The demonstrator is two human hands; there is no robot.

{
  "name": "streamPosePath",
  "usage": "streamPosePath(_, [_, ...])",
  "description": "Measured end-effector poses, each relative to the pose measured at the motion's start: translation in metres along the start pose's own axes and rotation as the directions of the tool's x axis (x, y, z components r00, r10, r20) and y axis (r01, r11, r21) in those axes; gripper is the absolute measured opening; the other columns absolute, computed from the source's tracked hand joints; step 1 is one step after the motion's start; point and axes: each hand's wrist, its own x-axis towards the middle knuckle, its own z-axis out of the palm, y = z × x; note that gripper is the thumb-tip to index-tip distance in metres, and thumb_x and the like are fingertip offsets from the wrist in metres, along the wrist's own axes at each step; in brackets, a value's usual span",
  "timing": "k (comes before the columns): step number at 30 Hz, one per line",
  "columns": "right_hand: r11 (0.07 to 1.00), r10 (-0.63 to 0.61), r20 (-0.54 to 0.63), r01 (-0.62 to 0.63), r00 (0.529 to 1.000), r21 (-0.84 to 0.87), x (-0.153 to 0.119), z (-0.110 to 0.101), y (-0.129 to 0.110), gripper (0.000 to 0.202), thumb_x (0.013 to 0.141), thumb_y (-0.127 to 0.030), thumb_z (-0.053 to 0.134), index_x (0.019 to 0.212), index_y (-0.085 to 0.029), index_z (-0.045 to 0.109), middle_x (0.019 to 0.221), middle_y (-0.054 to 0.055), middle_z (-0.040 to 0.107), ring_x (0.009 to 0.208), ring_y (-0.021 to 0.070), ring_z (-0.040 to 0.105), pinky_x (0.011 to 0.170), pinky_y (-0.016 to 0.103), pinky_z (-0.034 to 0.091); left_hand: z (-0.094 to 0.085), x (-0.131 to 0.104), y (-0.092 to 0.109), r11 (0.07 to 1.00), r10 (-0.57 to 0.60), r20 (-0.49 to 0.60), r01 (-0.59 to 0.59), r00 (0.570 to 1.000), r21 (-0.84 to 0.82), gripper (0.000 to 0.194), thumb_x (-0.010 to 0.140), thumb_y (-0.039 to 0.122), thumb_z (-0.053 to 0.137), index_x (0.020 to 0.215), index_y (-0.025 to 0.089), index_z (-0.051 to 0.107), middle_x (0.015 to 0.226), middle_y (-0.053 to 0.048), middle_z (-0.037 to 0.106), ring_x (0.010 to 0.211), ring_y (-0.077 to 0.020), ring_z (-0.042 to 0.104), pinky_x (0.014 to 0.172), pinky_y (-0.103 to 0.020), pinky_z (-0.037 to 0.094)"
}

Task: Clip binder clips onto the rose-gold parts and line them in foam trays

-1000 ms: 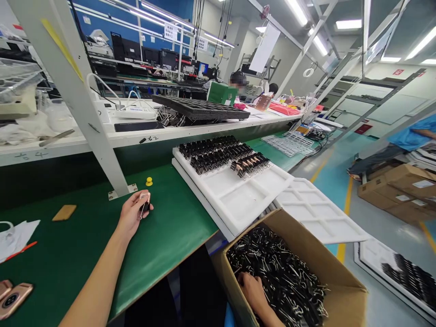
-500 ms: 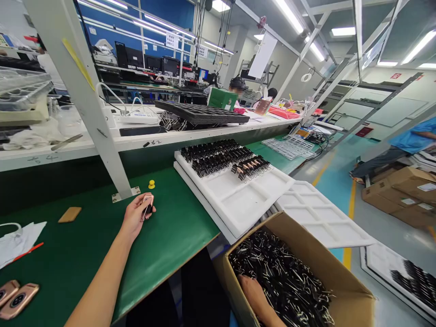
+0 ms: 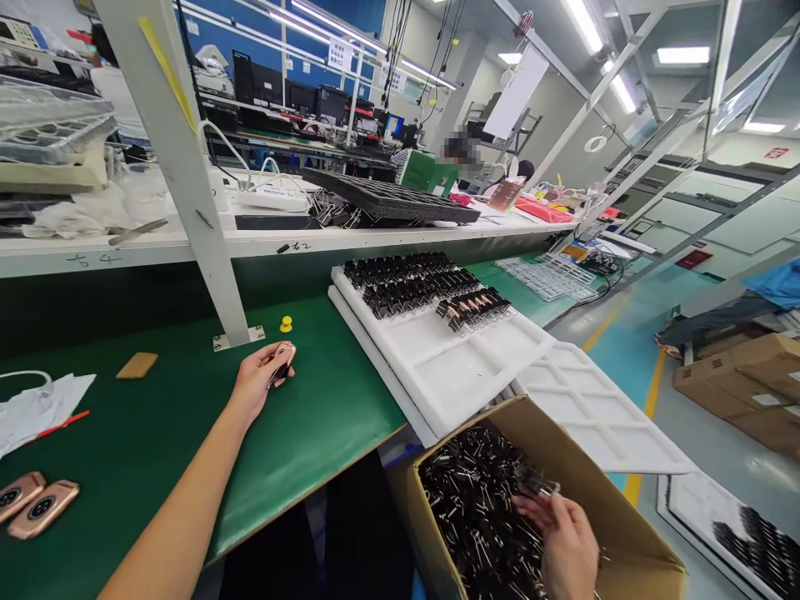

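Note:
Over the green mat (image 3: 325,400), my left hand (image 3: 256,385) is closed around a small rose-gold part (image 3: 284,357) with a black clip on it. My right hand (image 3: 566,533) is above the cardboard box (image 3: 625,517) of black binder clips (image 3: 478,517), its fingers pinching a binder clip (image 3: 538,482). A white foam tray (image 3: 450,367) beside the box carries rows of black clips (image 3: 406,283) and a shorter row with rose-gold parts (image 3: 478,307). Two rose-gold parts (image 3: 43,508) lie at the lower left.
A white post (image 3: 212,250) rises from the mat, near a yellow knob (image 3: 286,324) and a tan block (image 3: 137,365). White paper (image 3: 47,408) lies at left. Another foam tray (image 3: 600,408) lies behind the box. A shelf (image 3: 262,242) runs across the back.
My right hand has risen from the clips, moved right and now holds a clip. The part in my left hand is tilted differently. The head view has shifted slightly.

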Motion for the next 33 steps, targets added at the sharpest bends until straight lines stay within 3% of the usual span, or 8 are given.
streamPosePath(3, [0.972,-0.130,-0.017,0.131,0.991,0.195,-0.021,0.025,-0.045,0.039,0.068,-0.050,0.082,0.078,-0.020,0.060,0.067,0.002,0.071,0.058,0.0221,0.072,0.053,0.031,0.056,0.002,-0.002,0.001,0.999,-0.004,-0.004,0.004,1.000,0.049,0.053,0.068,0.050,0.090,0.105,0.014,0.077,0.093,-0.007,0.067,0.064,-0.0149,0.063,0.043,-0.020,0.035])
streamPosePath(8, [0.908,-0.335,0.168,0.270,0.927,0.321,-0.073,0.096,-0.105,0.029,0.083,-0.045,0.075,0.090,-0.018,0.067,0.072,0.002,0.071,0.051,0.0172,0.067,0.050,0.030,0.053,0.000,-0.004,0.003,0.998,-0.002,0.025,0.000,1.000,0.061,0.048,0.073,0.053,0.085,0.101,0.015,0.076,0.094,-0.007,0.066,0.065,-0.0144,0.062,0.043,-0.020,0.033])
streamPosePath(12, [0.918,-0.333,0.427,0.185,0.841,0.352,-0.102,0.161,-0.130,0.026,0.091,-0.046,0.067,0.092,-0.021,0.068,0.063,-0.002,0.066,0.045,0.0161,0.063,0.045,0.028,0.050,-0.001,-0.004,0.006,0.998,-0.017,0.076,0.013,0.997,0.054,0.042,0.076,0.052,0.083,0.094,0.015,0.076,0.094,-0.008,0.066,0.064,-0.0137,0.061,0.043,-0.020,0.030])
streamPosePath(16, [0.961,-0.219,0.706,0.024,0.674,0.275,-0.110,0.256,-0.122,0.033,0.092,-0.053,0.063,0.093,-0.020,0.066,0.066,-0.001,0.066,0.048,0.0136,0.062,0.050,0.027,0.050,-0.002,-0.007,0.007,0.999,-0.024,0.153,0.017,0.988,0.045,0.037,0.077,0.049,0.082,0.087,0.014,0.074,0.095,-0.009,0.069,0.064,-0.0142,0.061,0.045,-0.021,0.031])
streamPosePath(19, [0.959,-0.161,0.769,-0.087,0.618,0.271,-0.109,0.331,-0.094,0.042,0.085,-0.061,0.065,0.087,-0.019,0.062,0.068,-0.002,0.063,0.045,0.0120,0.060,0.044,0.024,0.042,-0.002,-0.009,0.008,0.999,-0.014,0.213,0.007,0.977,0.034,0.035,0.077,0.048,0.082,0.080,0.014,0.073,0.100,-0.012,0.071,0.064,-0.0149,0.062,0.048,-0.023,0.035])
streamPosePath(22, [0.973,-0.110,0.835,-0.114,0.540,0.202,-0.110,0.383,-0.063,0.043,0.081,-0.062,0.067,0.083,-0.020,0.058,0.064,-0.004,0.060,0.042,0.0111,0.057,0.041,0.023,0.035,-0.002,-0.011,0.008,0.999,-0.014,0.249,0.004,0.968,0.041,0.035,0.076,0.047,0.083,0.082,0.014,0.074,0.088,-0.010,0.071,0.062,-0.0155,0.062,0.048,-0.023,0.035])
streamPosePath(26, [0.993,-0.115,0.896,0.024,0.430,0.116,-0.113,0.402,-0.042,0.033,0.087,-0.053,0.062,0.082,-0.021,0.058,0.055,-0.006,0.057,0.045,0.0118,0.056,0.045,0.023,0.038,-0.001,-0.011,0.006,0.997,-0.040,0.242,0.023,0.970,0.072,0.043,0.073,0.047,0.085,0.101,0.015,0.078,0.077,-0.006,0.069,0.063,-0.0157,0.062,0.048,-0.022,0.033])
streamPosePath(33, [0.987,-0.155,0.871,0.102,0.466,0.121,-0.115,0.389,-0.050,0.035,0.093,-0.054,0.055,0.084,-0.021,0.063,0.066,-0.003,0.062,0.051,0.0108,0.056,0.053,0.025,0.044,0.002,-0.009,0.003,0.991,-0.058,0.226,0.029,0.972,0.131,0.047,0.073,0.047,0.087,0.107,0.016,0.080,0.081,-0.007,0.071,0.065,-0.0154,0.061,0.057,-0.025,0.043])
